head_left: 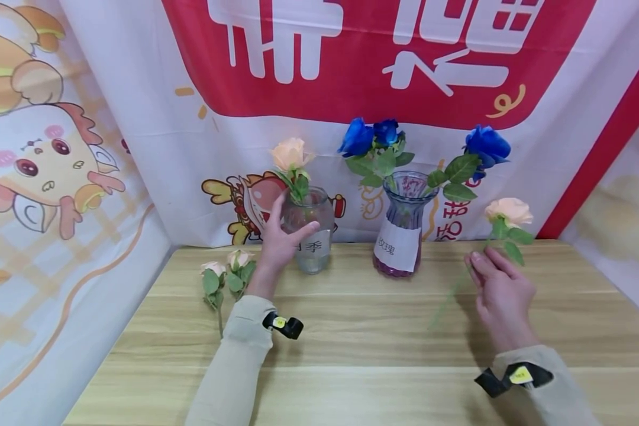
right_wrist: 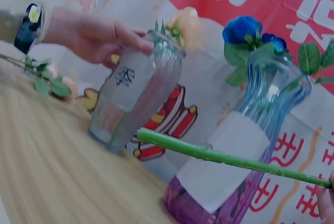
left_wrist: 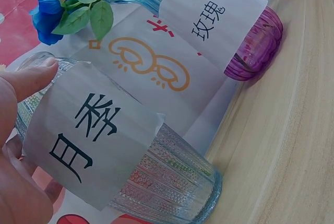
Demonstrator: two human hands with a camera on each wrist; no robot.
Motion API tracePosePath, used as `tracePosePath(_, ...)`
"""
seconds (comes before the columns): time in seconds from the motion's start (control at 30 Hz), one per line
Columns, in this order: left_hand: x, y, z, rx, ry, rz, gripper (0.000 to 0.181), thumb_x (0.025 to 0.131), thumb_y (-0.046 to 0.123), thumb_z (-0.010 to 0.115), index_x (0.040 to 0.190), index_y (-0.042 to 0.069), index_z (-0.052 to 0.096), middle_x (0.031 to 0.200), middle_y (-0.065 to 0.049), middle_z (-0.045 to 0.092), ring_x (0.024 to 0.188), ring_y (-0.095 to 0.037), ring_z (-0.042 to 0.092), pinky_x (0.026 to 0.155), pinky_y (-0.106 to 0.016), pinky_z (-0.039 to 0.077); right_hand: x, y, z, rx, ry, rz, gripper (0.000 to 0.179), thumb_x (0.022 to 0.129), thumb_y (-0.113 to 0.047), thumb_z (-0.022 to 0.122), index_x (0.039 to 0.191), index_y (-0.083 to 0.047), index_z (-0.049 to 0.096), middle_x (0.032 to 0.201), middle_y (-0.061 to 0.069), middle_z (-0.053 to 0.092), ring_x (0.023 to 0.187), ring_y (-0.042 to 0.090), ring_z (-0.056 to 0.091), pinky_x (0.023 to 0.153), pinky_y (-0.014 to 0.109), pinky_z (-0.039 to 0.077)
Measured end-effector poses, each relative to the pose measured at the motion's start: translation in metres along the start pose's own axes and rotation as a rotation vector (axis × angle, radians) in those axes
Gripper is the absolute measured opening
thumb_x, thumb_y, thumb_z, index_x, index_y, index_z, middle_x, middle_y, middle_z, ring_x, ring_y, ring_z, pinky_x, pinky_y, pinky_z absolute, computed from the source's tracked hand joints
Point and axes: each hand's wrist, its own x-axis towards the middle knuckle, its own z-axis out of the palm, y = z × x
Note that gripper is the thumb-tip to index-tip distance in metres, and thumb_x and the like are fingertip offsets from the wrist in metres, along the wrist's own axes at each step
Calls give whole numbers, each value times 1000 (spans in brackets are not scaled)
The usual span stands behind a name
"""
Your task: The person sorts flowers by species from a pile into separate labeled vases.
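My left hand [head_left: 282,236] grips a clear ribbed glass vase [head_left: 319,263], thumb across its front and fingers round the far side. One peach rose [head_left: 291,155] stands in this vase, which bears a white paper label [left_wrist: 94,135]. My right hand [head_left: 503,296] pinches the stem of another peach rose [head_left: 508,212] above the table's right side. In the right wrist view, that rose's green stem [right_wrist: 209,154] points left, its cut end free in the air. Its bloom is outside that view.
A blue-and-purple glass vase [head_left: 396,269] with a white label holds several blue roses [head_left: 357,137] between the hands. Two pale peach roses [head_left: 239,260] lie on the wooden table [head_left: 362,355] left of my left forearm. A printed cloth [head_left: 154,118] hangs close behind the vases.
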Motion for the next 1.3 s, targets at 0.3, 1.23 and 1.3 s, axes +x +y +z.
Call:
tracePosePath(0.3,-2,1,0,-9,-1,4,97,88,32,89,166,35,30,173,1,32,162,-23,27,133,-55,25,-11,-4,20,107,50,-34,40,82,19,79,114,-4,71,92,10,76,77,20,80,73,33,67)
tracePosePath(1.23,0,0,1,8,3,-13,97,90,34,87,167,37,28,175,2,30,163,-23,24,134,-55,24,-37,-3,71,228,127,-329,55,78,12,87,128,-5,71,104,16,75,87,24,78,70,38,68)
tracePosePath(1.3,0,-1,1,9,1,-9,97,90,34,87,167,36,29,175,1,30,163,-23,24,134,-55,24,-39,-1,74,223,137,-354,57,79,10,88,131,-5,70,107,17,72,90,24,78,73,38,68)
